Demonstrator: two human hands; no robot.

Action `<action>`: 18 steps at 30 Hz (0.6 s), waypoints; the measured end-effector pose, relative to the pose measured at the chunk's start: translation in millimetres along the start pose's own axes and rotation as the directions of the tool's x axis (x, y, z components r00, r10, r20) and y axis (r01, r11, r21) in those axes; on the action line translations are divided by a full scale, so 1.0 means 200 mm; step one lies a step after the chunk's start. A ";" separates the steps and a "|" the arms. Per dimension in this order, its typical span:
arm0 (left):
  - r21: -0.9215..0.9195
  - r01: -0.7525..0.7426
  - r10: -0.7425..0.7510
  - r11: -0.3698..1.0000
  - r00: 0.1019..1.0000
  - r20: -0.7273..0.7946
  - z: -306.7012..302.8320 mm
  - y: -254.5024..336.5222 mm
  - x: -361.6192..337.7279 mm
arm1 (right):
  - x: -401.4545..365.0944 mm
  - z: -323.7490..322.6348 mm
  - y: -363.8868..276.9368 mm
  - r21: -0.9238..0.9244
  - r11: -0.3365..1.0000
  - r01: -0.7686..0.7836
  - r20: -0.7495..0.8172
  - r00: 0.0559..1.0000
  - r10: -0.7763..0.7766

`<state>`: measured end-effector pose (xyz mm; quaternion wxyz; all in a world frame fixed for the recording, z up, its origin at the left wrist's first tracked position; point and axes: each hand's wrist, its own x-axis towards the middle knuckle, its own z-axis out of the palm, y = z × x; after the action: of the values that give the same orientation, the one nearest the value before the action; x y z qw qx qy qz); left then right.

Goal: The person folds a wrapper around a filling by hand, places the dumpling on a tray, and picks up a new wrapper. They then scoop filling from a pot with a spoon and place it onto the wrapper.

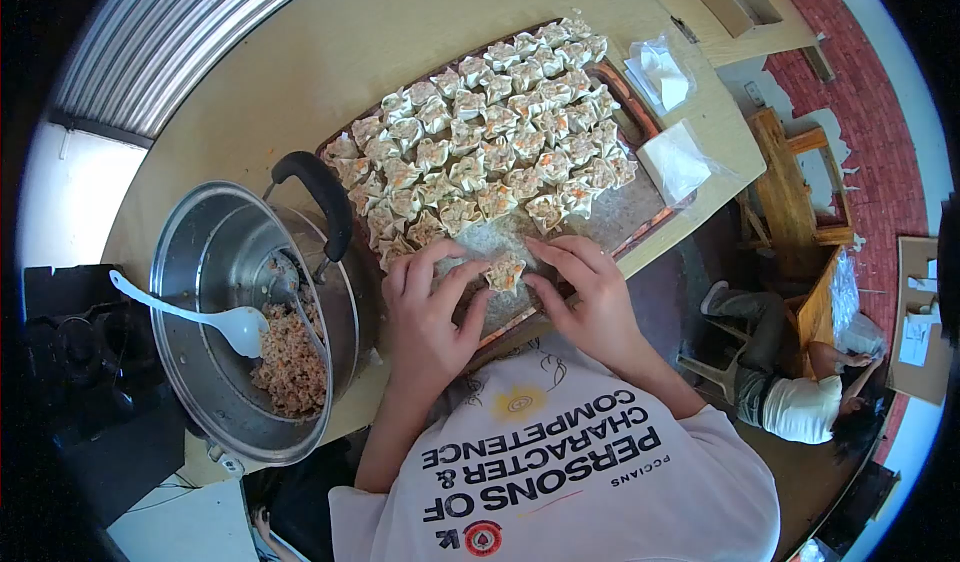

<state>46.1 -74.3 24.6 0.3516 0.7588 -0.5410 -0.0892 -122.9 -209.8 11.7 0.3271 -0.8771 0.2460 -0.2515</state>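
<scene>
A single shumai dumpling [505,273] with a pale, ruffled wrapper and orange bits on top sits on the floured tray [607,224] between my hands. My left hand [428,300] has its fingers spread, with the index fingertip right at the dumpling's left edge. On the other side, my right hand [592,294] is open, thumb and index finger apart and close to the dumpling's right edge. Behind them, rows of similar shumai dumplings [470,134] cover most of the tray.
At left stands a large steel pot [185,362] with minced filling [290,367], a white ladle [235,328] and a black handle [322,197]. Plastic-wrapped white stacks [672,162] lie right of the tray. A person [800,402] sits on a chair at far right.
</scene>
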 end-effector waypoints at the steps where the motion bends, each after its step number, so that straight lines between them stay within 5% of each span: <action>1: -0.017 -0.002 0.002 1.000 1.000 -0.006 0.00 -0.01 0.00 | -0.01 -0.01 -0.01 -0.014 1.000 -0.005 -0.017 1.000 0.004; 18: -0.018 -0.035 0.035 0.999 0.999 -0.021 0.04 -0.04 0.03 | -0.01 0.03 -0.06 -0.174 0.976 0.131 0.016 0.991 -0.130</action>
<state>50.3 -80.8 15.0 0.3657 0.7468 -0.5497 -0.0799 -118.4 -198.3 15.5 0.2323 -0.9172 0.2083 -0.2477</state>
